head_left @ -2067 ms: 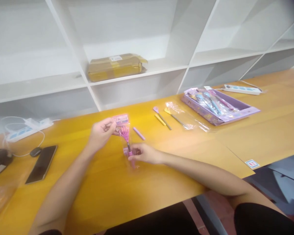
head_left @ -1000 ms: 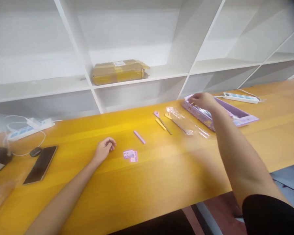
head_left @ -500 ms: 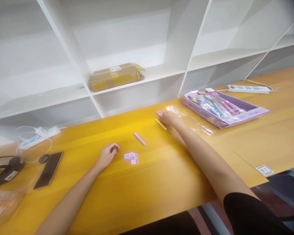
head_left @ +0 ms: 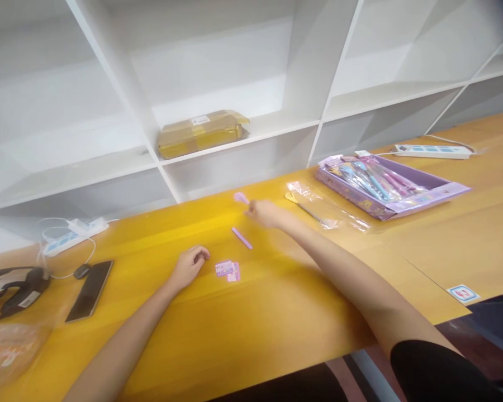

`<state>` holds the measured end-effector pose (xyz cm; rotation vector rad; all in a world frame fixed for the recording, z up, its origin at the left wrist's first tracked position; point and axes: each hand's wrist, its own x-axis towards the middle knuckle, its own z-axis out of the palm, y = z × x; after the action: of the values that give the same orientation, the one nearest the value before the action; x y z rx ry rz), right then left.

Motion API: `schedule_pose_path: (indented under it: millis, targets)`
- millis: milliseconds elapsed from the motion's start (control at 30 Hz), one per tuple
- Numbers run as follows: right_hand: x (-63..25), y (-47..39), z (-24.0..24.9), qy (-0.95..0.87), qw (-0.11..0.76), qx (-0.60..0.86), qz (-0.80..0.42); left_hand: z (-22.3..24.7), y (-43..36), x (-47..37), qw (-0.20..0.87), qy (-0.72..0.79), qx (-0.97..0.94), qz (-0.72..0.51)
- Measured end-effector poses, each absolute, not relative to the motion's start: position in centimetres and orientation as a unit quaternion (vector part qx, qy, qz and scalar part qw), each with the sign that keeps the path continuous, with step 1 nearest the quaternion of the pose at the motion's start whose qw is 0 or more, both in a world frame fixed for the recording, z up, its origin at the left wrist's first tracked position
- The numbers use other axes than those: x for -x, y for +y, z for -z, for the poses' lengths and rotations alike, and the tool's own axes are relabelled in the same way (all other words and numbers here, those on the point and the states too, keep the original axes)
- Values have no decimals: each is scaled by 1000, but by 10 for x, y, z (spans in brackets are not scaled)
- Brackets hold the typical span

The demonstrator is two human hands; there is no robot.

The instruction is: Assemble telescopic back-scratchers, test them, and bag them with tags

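My left hand (head_left: 190, 264) rests on the table, fingers loosely curled with a gap to the thumb, holding nothing. Just right of it lie small purple-and-white printed cards (head_left: 227, 270). A short purple stick (head_left: 242, 238) lies beyond the cards. My right hand (head_left: 263, 214) is closed on a purple back scratcher, its claw-shaped head (head_left: 240, 197) sticking out to the left; the rest is hidden in my fingers. To the right, a yellow-headed back scratcher (head_left: 304, 207) with a thin metal shaft lies on or beside a clear plastic wrapper (head_left: 343, 215).
A purple display box (head_left: 433, 204) holds several wrapped back scratchers at the right. Power strips (head_left: 433, 151) lie at the back. On the left are a phone (head_left: 89, 291), a black strapped device (head_left: 14, 290) and a plastic bag (head_left: 12, 354). A wrapped parcel (head_left: 201, 134) sits on the shelf.
My right hand has moved left with the purple back scratcher, uncovering the yellow-headed one by the wrapper. The loose yellow stick no longer shows on the table. My left hand stays put.
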<state>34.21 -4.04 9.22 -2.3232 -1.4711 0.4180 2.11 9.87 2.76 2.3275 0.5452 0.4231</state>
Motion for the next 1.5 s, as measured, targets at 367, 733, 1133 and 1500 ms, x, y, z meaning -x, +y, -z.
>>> schedule_pose_path:
  millis: [367,733,1133,1500]
  targets:
    - [-269,-32,-98,-591,195,751,-219,-29,95,-31,441,231,-848,-183]
    - [-226,-50,-187,-559,602,558,-121,-163,56,-52,528,160,-801,-231]
    - [-300,-92,-214,-504,680,458,-272,-206,68,0,214,176,-924,-264]
    - [-270,-75,-203,-458,758,386,-257,-212,55,4,183,145,-913,-334]
